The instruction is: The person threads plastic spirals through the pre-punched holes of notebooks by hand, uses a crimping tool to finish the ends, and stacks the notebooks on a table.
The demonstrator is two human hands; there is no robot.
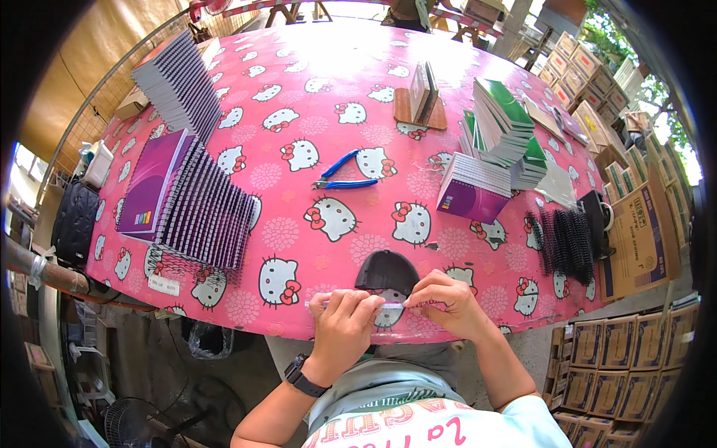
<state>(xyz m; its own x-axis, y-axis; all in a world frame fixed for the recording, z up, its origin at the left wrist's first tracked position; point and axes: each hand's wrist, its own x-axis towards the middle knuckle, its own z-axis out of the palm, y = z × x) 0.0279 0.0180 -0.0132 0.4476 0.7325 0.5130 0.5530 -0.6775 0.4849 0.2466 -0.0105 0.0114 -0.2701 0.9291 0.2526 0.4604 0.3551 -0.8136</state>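
Observation:
Just over the table's near edge, both hands hold a thin notebook (pixel 392 305), seen nearly edge-on with a pale strip and purple edges. My left hand (pixel 345 317), a black watch on its wrist, is closed around its left part. My right hand (pixel 450 302) pinches its right end, fingertips on the top edge; whether a coil is between them is too small to tell. Right behind the notebook lies a dark half-round object (pixel 387 272) on the pink cat-print tablecloth (pixel 321 254). Blue-handled cutting pliers (pixel 345 175) rest with handles spread farther off.
Stacked purple spiral notebooks (pixel 202 201) and a taller spiral-bound stack (pixel 175 86) stand at left. Purple notebooks (pixel 474 190), green-covered books (pixel 500 112) and loose black coils (pixel 569 243) are at right. A wooden stand (pixel 420 104) sits behind. Cartons (pixel 635 366) flank the table.

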